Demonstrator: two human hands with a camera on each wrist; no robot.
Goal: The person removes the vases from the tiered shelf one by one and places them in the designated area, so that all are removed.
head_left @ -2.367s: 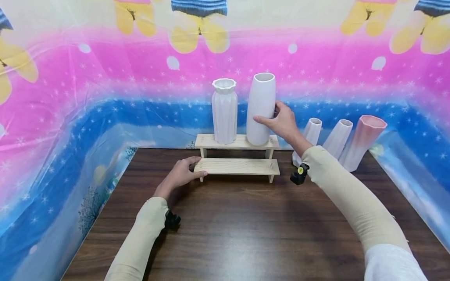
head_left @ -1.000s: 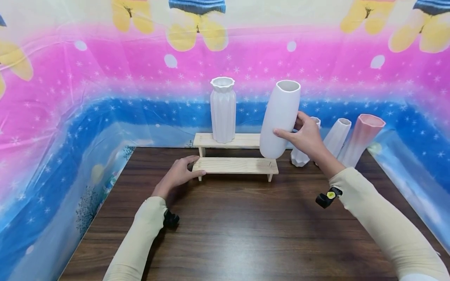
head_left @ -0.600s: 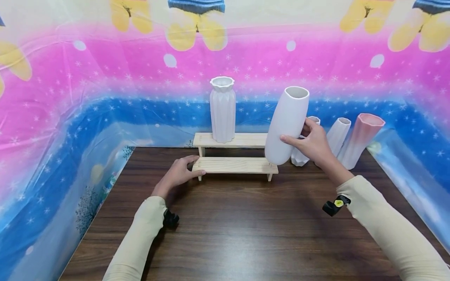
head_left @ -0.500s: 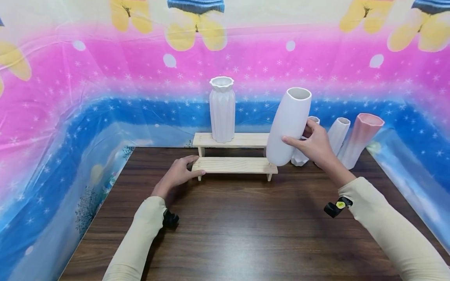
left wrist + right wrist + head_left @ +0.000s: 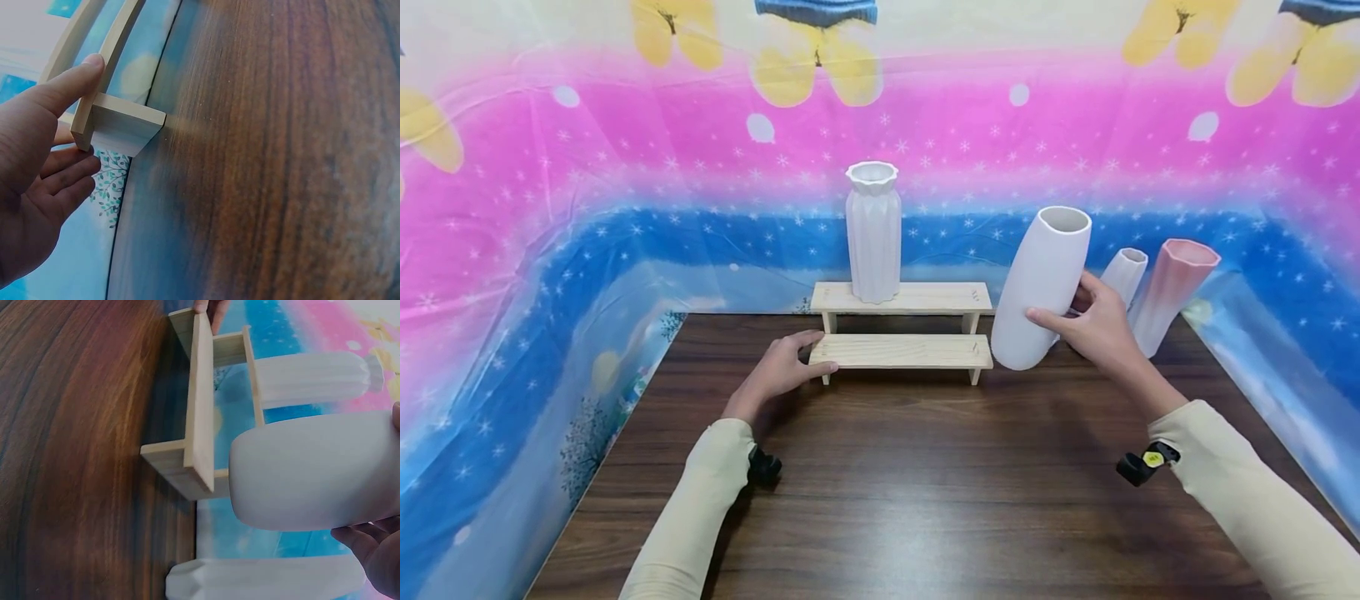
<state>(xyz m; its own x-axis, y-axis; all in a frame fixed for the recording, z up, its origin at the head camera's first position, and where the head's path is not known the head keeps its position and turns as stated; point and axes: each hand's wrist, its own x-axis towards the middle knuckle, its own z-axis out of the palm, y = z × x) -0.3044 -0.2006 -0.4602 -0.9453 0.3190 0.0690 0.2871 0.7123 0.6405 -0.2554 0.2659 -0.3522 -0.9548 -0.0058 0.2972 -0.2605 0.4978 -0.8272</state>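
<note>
My right hand grips a tall, smooth white vase, thumb on the near side. The vase is tilted, its mouth leaning right, and it hangs just right of a two-step wooden stand. In the right wrist view, the base of this vase points toward the stand. My left hand pinches the left end of the lower step; in the left wrist view the thumb lies on the board with fingers on its other side. On the upper step a fluted white vase stands upright.
Right of the stand are a slim white vase and a pink-and-white vase. Another white vase, largely hidden in the head view, shows in the right wrist view. A printed cloth borders the dark wooden table.
My right hand has lifted the smooth white vase off the upper step and carried it right, lower and nearer, tilting it. The left hand has stayed on the stand.
</note>
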